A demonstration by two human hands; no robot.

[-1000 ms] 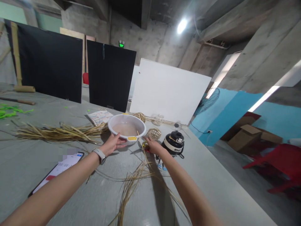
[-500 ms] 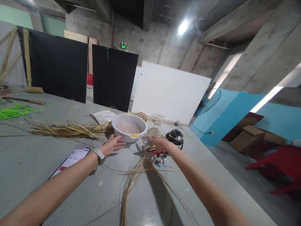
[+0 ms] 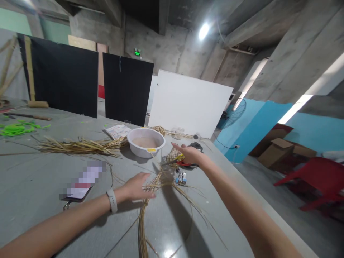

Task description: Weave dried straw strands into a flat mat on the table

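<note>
Just right of centre, the right hand grips scissors. At lower centre, the left hand is open beside the strands, contact unclear. The basin sits mid-frame, the phone centre-left.

- I get one burnt-out white glare from the lamp, right of centre.
- Slits at right glow white; the ceiling reads dim to me.
- A long dark shadow falls down the table, beside a hot spot at the bottom edge.
- I see slight blur on the right hand.
- Wide-lens stretch slants my view's sides.
- Mosaic hides the phone screen.
</note>
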